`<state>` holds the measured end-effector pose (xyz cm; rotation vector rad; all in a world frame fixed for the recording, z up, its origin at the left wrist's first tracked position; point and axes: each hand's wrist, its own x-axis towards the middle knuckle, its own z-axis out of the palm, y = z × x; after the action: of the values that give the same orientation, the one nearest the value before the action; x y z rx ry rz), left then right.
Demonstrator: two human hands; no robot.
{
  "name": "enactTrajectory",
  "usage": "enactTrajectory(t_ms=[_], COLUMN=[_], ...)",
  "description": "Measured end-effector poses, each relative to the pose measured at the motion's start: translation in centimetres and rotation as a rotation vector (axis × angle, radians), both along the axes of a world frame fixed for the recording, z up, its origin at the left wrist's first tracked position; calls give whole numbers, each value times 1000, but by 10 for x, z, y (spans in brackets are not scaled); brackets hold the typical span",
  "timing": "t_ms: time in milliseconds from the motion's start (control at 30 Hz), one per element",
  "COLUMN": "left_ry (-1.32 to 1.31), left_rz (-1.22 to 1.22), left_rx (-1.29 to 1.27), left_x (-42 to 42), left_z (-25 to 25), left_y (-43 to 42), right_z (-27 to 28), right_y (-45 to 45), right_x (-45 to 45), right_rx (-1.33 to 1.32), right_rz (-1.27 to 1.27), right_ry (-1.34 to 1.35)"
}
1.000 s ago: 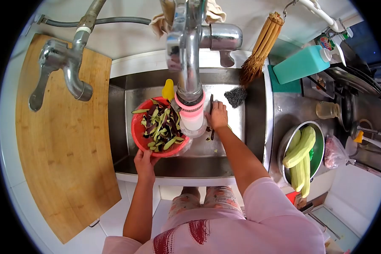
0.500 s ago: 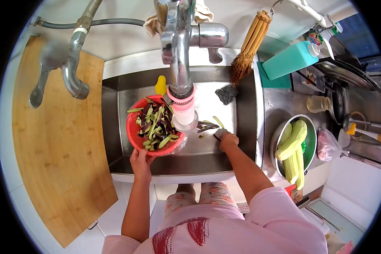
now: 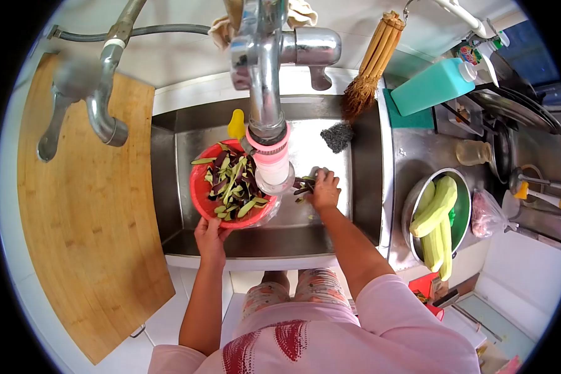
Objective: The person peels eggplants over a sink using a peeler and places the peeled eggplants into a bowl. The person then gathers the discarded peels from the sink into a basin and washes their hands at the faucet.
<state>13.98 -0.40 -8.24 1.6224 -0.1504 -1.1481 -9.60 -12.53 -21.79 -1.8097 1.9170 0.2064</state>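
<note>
A red bowl (image 3: 197,196) in the steel sink holds many dark and pale green peel strips (image 3: 234,184). My left hand (image 3: 210,238) grips the bowl's near rim. To the right of the tap, my right hand (image 3: 325,189) reaches down to the sink floor with its fingers partly spread. It lies against a small bunch of dark peel strips (image 3: 304,185); whether it grips any is hidden. The tap (image 3: 269,93) with its pink and white nozzle (image 3: 272,163) hangs between the bowl and my right hand.
A yellow object (image 3: 236,124) and a dark scouring pad (image 3: 337,137) lie in the sink. A wooden board (image 3: 93,218) stands left. On the right are a teal bottle (image 3: 433,86), a metal bowl (image 3: 410,218) of peeled vegetables (image 3: 435,212) and a hanging brush (image 3: 373,65).
My right hand has moved up and left to the peel strips, and its fingers have spread. The dark object it held half a second ago no longer shows. My left hand stays on the bowl.
</note>
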Motion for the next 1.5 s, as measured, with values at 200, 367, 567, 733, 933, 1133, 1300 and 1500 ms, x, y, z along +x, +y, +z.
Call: enactTrajectory(t_ms=[200,367,567,733,933,1133,1300,1500], left_ry=[-2,-23,-53,-92,-62,-70,-56,-50], left_rz=[3,28,45,45,26,17,14,26], left_rx=[-1,0,17,40,21,27,22,34], left_x=[1,4,10,6,10,16,18,18], left_z=[0,3,-6,-10,-16,-15,-19,-20], left_y=[0,1,1,-1,5,5,8,9], right_z=[-30,-30,80,127,49,-14,-49,-39], right_y=[15,11,13,8,-2,20,16,7], right_x=[21,21,45,101,8,-3,13,21], right_rx=[-76,43,-101,-108,46,137,-4,14], right_rz=[265,190,-354,-287,-44,326,423,335], right_ry=[-39,-220,-768,-1385,-542,-173,-225,-249])
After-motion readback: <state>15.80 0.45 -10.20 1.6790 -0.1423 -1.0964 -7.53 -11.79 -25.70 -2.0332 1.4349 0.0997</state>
